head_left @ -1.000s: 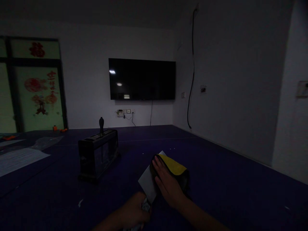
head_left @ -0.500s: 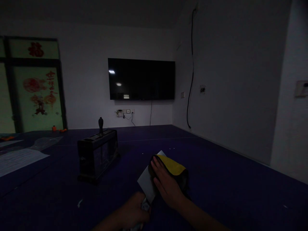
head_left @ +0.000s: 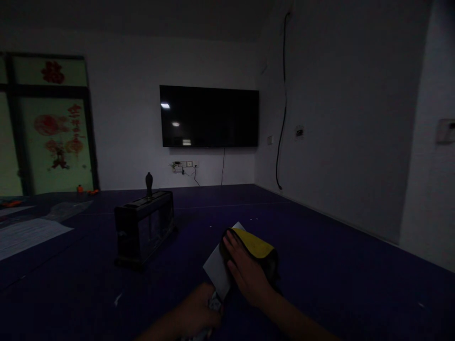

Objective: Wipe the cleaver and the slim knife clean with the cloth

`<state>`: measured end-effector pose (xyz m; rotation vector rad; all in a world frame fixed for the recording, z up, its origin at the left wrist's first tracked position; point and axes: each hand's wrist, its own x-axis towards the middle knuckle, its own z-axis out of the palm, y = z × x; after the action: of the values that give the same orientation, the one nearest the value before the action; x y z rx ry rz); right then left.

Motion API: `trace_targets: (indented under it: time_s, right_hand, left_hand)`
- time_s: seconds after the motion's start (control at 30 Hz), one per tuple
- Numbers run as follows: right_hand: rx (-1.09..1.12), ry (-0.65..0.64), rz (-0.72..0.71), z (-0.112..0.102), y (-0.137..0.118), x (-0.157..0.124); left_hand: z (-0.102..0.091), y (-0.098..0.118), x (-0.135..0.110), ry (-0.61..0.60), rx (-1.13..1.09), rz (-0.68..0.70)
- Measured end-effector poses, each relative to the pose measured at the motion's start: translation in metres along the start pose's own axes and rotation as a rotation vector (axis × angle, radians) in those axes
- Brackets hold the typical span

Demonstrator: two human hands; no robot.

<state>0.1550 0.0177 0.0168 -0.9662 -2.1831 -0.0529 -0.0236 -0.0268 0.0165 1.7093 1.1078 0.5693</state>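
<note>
My left hand [head_left: 201, 308] is closed round the patterned handle [head_left: 214, 303] of what looks like a cleaver. Its broad pale grey blade [head_left: 216, 272] points up and away, low in the middle of the view. A folded cloth [head_left: 258, 244], yellow on one face and dark on the other, covers much of the blade's right side. My right hand [head_left: 247, 274] holds this cloth against the blade, fingers long and close together; what lies under the palm is hidden.
A dark box-like stand [head_left: 144, 227] with a slotted top and a small dark vase-shaped thing [head_left: 149, 184] at it are on the blue-purple table [head_left: 320, 284]. Printed sheets [head_left: 31, 237] and clear plastic [head_left: 69, 210] lie left. White scraps [head_left: 117, 299] are scattered about.
Almost nothing differs; both hands, the cleaver and the cloth keep practically the same place.
</note>
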Motion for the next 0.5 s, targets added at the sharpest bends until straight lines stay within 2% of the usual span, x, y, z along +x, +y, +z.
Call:
trace_targets:
  time_s: [0.23,0.4,0.5]
  right_hand:
    - [0.006,0.003,0.019,0.0002,0.0007,0.001]
    - [0.004,0.004,0.028,0.0028,0.0033,0.0017]
    - [-0.001,0.008,0.028,0.0039,0.005,0.0015]
  left_hand:
    - [-0.0028,0.0017,0.0024,-0.081,0.016,-0.011]
    - [-0.0026,0.0033,0.0002,-0.021,0.02,-0.019]
    - [-0.0027,0.0061,-0.0011,-0.028,0.043,-0.034]
